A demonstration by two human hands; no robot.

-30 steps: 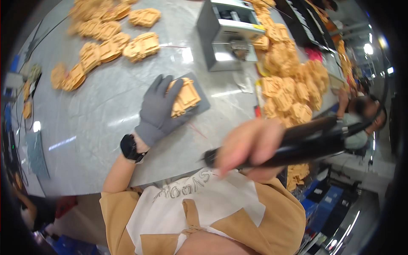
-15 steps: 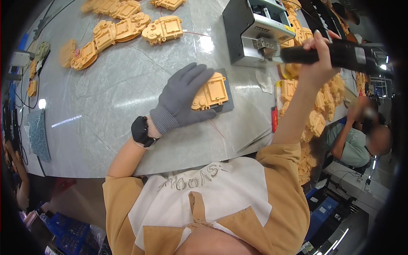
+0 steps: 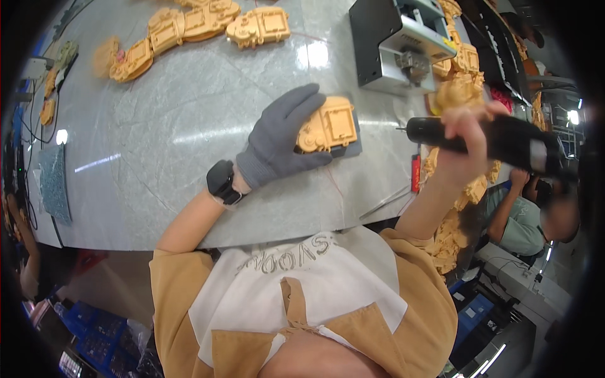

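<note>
My left hand (image 3: 277,135), in a grey glove, lies over the left side of an orange plastic housing (image 3: 337,123) with its thumb along the near edge. Under the housing is a dark flat block (image 3: 357,143), partly covered. My bare right hand (image 3: 467,135) is closed around a black electric screwdriver (image 3: 513,146), blurred by motion. The tool lies nearly level, its thin bit pointing left toward the housing but well apart from it. Beyond the screwdriver stands a black and silver screw feeder (image 3: 391,57).
Several orange housings (image 3: 258,28) form a row at the far left of the grey table (image 3: 189,113). More orange parts (image 3: 463,57) are heaped on the right. A red object (image 3: 416,173) lies near the right forearm. Another person (image 3: 517,214) sits at the right.
My right hand has brought the screwdriver away from the screw feeder, nearer to me. My left hand stays on the housing. The whole view has shifted slightly.
</note>
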